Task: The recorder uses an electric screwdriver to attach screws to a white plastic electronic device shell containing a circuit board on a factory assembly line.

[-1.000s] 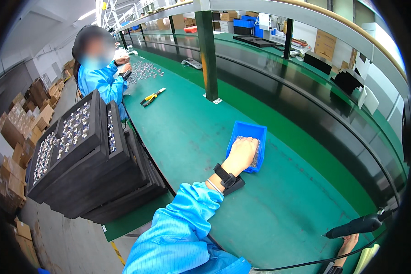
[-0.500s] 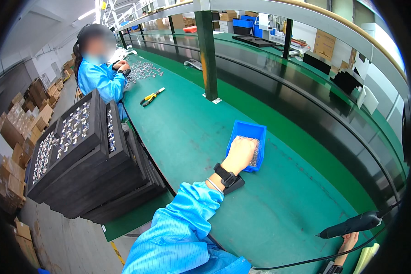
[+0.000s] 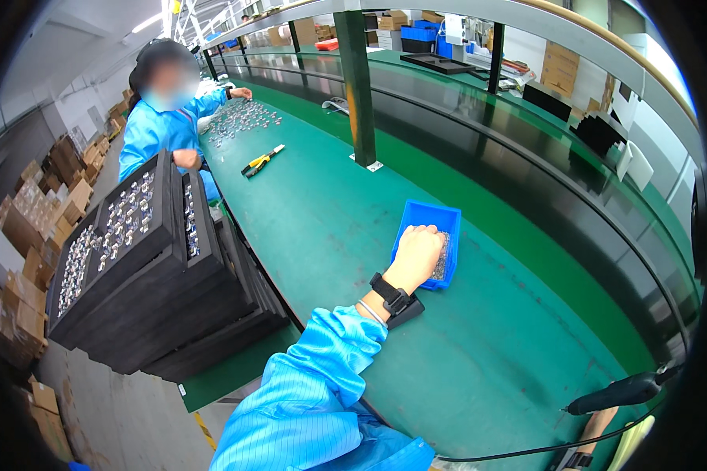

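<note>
My left hand (image 3: 416,256) reaches into a blue plastic bin (image 3: 432,213) that holds many small metal parts (image 3: 441,267). Its fingers are bent and closed down among those parts; what sits between the fingertips is hidden. At the lower right, my right hand (image 3: 602,421) is partly covered by a black electric screwdriver (image 3: 617,394) with a cable. The screwdriver lies across the view just above this hand, and its fingers are hidden, so I cannot tell whether they grip it. A dark block-shaped object (image 3: 407,312) shows beside my left wrist strap.
Stacked black foam trays (image 3: 204,302) with small metal pieces stand left of the green bench (image 3: 314,212). Yellow-and-black cutters (image 3: 261,162) lie farther up. A co-worker in blue (image 3: 161,118) is near scattered metal parts (image 3: 239,119). A dark post (image 3: 357,94) rises from the bench.
The screwdriver has shifted slightly right. My left hand stays in the bin, fingertips a little higher in view. The co-worker's hands have moved apart, one reaching over the scattered parts.
</note>
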The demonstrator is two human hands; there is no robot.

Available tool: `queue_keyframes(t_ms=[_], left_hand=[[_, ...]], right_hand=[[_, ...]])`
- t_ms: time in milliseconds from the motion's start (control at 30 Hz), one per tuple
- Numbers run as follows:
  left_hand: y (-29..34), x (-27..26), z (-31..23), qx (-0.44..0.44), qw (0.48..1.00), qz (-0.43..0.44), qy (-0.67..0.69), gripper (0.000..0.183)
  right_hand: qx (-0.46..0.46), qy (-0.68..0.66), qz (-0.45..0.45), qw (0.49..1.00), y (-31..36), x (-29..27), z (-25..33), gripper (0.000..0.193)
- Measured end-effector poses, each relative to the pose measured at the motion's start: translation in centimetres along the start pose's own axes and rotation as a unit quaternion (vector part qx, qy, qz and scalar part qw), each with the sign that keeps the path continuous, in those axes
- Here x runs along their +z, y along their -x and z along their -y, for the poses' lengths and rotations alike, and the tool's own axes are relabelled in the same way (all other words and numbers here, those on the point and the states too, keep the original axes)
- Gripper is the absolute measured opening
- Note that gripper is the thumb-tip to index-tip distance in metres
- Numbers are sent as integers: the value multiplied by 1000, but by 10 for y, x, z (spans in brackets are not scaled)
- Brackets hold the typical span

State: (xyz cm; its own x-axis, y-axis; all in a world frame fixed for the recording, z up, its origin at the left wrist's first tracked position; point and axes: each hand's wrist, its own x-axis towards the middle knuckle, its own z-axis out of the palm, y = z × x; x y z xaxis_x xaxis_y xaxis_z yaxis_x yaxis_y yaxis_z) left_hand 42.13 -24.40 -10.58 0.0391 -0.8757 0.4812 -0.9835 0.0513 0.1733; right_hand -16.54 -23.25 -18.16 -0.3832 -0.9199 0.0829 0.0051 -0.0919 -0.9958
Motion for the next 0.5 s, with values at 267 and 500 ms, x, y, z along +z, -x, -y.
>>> queue_keyframes(t_ms=[267, 500], left_hand=[[0, -3, -1, -12, 999, -44, -1, 12], [-2, -6, -1, -2, 998, -54, 16, 11]], right_hand=[[-2, -7, -20, 1000, 10, 11, 5, 14], [-10, -13, -35, 999, 15, 18, 11, 14]])
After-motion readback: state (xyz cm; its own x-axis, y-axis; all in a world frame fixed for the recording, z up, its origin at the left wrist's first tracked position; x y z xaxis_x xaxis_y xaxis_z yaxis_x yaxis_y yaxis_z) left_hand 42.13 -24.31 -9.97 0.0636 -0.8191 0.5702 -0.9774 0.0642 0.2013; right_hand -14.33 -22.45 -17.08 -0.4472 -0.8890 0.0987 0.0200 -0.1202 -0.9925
